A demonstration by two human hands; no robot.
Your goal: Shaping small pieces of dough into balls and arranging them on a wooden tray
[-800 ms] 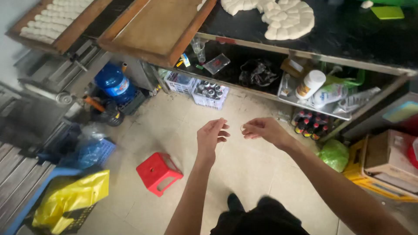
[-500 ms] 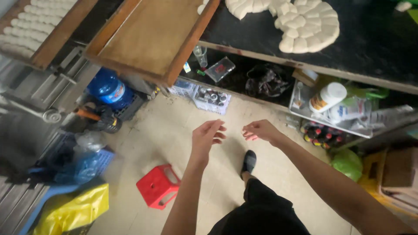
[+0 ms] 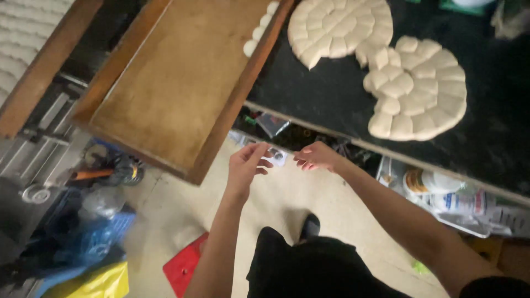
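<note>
Both hands are raised in front of the body, empty and close together but not touching: the left hand [image 3: 245,165] is held with its fingers loosely curled toward the thumb, nothing pinched between them, and the right hand [image 3: 316,156] is held palm down with the fingers lightly bent and drawn together. Compared with the views of a moment earlier, the hands have been carried forward from above the open floor to just short of the worktop [image 3: 497,116] edge, and the wooden tray [image 3: 176,94] and dough now fill the upper view, which suggests that the worktop is being approached and that nothing has yet been picked up. Just left of the left hand, the near corner of the shallow tray juts out past the worktop edge; it is bare except for a few small dough balls [image 3: 259,30] lined along its far right side. On the dark worktop beyond the right hand, two flat rounds of cut dough pieces [image 3: 417,91] are laid out, well apart from both hands. Under the worktop a cluttered shelf with bottles [image 3: 441,187] is seen, and on the floor below lie a red stool [image 3: 185,267] and a yellow bag [image 3: 94,281].
</note>
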